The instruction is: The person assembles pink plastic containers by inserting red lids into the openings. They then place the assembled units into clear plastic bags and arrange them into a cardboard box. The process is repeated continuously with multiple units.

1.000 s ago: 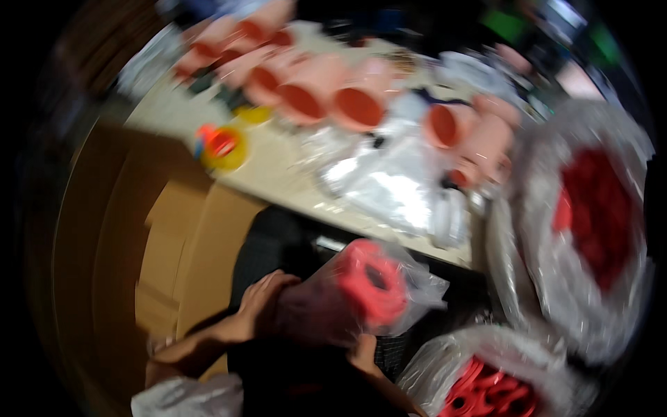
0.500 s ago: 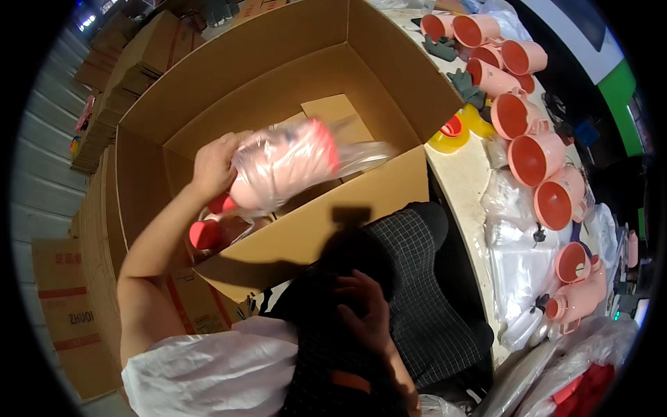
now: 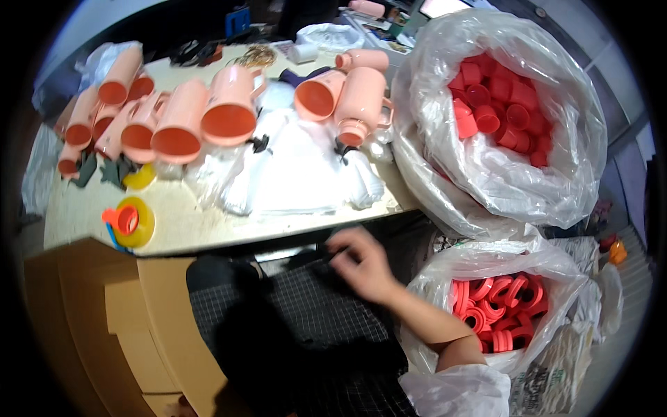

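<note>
My right hand (image 3: 365,264) is over my lap near the table's front edge. Its fingers are loosely bent and apart, somewhat blurred, and nothing shows in them. My left hand is out of view; a small brownish sliver at the box's lower edge is too little to identify. Beyond the right hand, clear plastic bags (image 3: 299,174) lie stacked on the table. Pink handled mugs (image 3: 229,104) with red-orange insides rest on their sides behind the bags. A pink bottle with a handle (image 3: 361,97) lies beside them, its neck facing me.
An open cardboard box (image 3: 163,306) stands at lower left. Tape rolls (image 3: 144,221) sit on the table (image 3: 76,208). At right, a large plastic sack (image 3: 424,132) holds red cups or caps; a smaller plastic sack (image 3: 431,278) below holds red ring-shaped parts.
The view has swung right, from the box to the table and sacks. The left hand and the bagged pink bottle it held have left view. My right hand has moved out toward the table edge.
</note>
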Tool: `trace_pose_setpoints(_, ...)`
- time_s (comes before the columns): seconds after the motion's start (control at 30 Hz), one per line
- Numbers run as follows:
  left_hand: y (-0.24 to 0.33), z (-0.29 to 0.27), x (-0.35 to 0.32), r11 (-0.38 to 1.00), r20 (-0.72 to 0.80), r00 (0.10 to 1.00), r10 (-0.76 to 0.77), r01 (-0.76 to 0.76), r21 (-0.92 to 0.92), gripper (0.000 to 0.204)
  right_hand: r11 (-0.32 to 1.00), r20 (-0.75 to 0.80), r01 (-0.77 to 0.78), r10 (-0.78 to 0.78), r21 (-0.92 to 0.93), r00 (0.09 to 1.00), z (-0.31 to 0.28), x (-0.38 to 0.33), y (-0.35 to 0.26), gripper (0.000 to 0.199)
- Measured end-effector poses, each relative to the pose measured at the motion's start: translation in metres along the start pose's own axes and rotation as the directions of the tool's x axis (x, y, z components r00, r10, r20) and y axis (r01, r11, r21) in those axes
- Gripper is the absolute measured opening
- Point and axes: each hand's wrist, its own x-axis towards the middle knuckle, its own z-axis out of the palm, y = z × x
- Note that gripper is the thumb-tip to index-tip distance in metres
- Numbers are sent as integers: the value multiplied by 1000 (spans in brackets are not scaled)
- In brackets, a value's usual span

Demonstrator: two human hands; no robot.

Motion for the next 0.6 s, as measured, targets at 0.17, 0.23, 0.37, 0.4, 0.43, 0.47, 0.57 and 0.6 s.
trace_pose_setpoints(0.17,8,-108,-23,994,-505,863,-5,-50,-96,54,839,-662,-38,-400,-543,634,-178,105,59,27)
trace_pose_setpoints(0.23,93,-266,-55,839,-805,567,171,-513,-183,52,633,-693,-358,-419,-686,586,-286,113,110,32)
trace_pose_setpoints(0.37,259,-416,-33,390,-929,267,257,-908,-153,51,280,-596,-529,-290,-801,749,-373,131,160,54)
trace_pose_setpoints(0.4,297,-442,-20,274,-942,233,243,-948,-164,56,264,-620,-562,-273,-784,736,-369,139,163,57)
trace_pose_setpoints(0.43,323,-458,-1,175,-956,255,145,-958,-229,58,267,-646,-590,-254,-762,719,-352,151,158,60)
trace_pose_setpoints(0.47,350,-476,20,52,-961,271,54,-962,-269,61,260,-677,-626,-241,-735,695,-339,161,151,63)
trace_pose_setpoints(0.57,426,-556,72,-237,-831,520,-199,-848,-474,62,374,-665,-558,-289,-741,689,-319,166,150,66)
trace_pose_setpoints(0.6,442,-577,84,-250,-767,613,-189,-786,-566,59,415,-645,-508,-331,-755,689,-320,161,149,65)
